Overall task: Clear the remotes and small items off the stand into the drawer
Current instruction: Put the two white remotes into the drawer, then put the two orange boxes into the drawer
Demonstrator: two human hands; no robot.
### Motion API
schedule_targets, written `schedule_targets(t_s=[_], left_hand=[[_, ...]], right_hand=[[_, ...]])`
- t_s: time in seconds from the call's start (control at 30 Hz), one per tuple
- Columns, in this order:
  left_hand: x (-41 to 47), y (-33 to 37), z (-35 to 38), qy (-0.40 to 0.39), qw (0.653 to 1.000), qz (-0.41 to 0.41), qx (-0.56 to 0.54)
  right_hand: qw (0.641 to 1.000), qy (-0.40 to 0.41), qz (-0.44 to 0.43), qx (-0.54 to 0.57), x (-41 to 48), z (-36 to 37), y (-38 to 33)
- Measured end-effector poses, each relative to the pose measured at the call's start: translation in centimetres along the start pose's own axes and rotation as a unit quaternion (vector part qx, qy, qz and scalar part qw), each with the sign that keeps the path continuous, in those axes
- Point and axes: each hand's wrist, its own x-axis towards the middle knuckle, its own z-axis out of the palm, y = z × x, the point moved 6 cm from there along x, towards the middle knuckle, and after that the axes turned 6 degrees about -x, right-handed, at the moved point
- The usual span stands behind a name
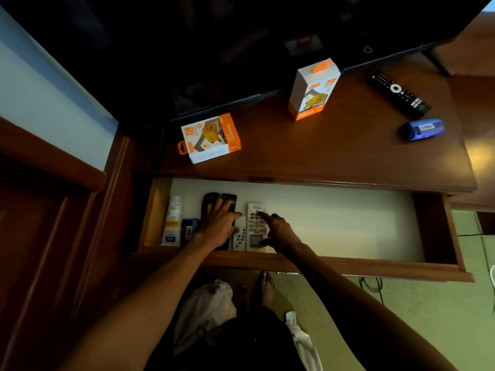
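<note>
I saw the left hand spread flat on the black remotes at the drawer's left end, and the right hand, fingers loosely apart, touching the white remote. The drawer's right half lay bare (plenty of room). A black remote and two charger boxes sat on the stand.

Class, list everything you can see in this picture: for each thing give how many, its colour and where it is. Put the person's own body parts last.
Wooden stand: one, brown, under the dark television.
Open drawer: one, pale inside, pulled out in front.
Charger boxes: two, white and orange; one lying flat, one upright, on the stand.
Long remote: one, black, stand's right.
Small oblong item: one, blue, stand's right.
White remotes: two, in the drawer, large and small.
Black remotes: two, drawer, under left hand.
Tube: one, white, drawer's left end.
Blue item: one, beside the tube.
Left hand: on black remotes.
Right hand: fingers on large white remote.
</note>
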Motion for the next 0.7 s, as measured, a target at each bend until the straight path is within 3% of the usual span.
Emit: schedule_targets(t_s=[0.27,0.43,0.53,0.6,0.7], left_hand=[[-1.5,1.2,-3.7,0.086,0.987,0.042,-0.126],[-3.9,2.0,-10.3,0.225,0.956,0.067,-0.175],[-4.6,0.4,-15.0,0.354,0.919,0.031,-0.171],[-4.2,-1.6,-17.3,0.396,0.905,-0.022,-0.154],[-2.1,-4.4,-17.9,0.294,0.934,-0.159,-0.128]], right_hand=[[0.996,0.001,-0.012,-0.086,-1.4,-2.1,-0.8],[0.993,0.070,-0.041,-0.087,-2.9,-7.2,-2.7],[0.988,0.135,-0.056,-0.058,-3.4,-11.6,-4.3],[0.983,0.168,-0.059,-0.036,-3.3,-14.4,-5.4],[0.978,0.205,-0.040,-0.021,-3.0,-17.6,-6.6]])
